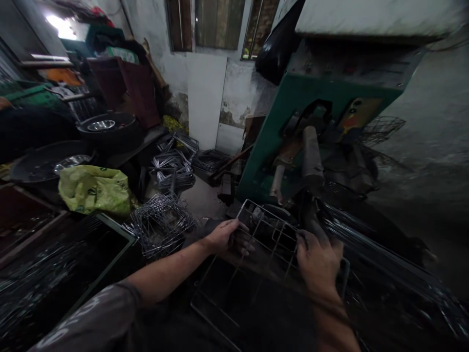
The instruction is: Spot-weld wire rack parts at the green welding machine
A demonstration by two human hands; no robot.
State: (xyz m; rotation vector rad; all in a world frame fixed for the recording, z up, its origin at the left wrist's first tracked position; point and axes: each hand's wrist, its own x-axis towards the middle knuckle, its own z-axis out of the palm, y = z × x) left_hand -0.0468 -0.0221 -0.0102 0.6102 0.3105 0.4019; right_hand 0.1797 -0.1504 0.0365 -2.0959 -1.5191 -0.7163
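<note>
Crowding a dim workshop: green machine (315, 127), wire frames (172, 168), yellow bag (93, 188).

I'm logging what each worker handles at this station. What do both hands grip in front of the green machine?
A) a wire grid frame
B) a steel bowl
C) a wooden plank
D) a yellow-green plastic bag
A: the left hand and right hand each clasp an edge of the wire grid frame before the green machine.
</note>
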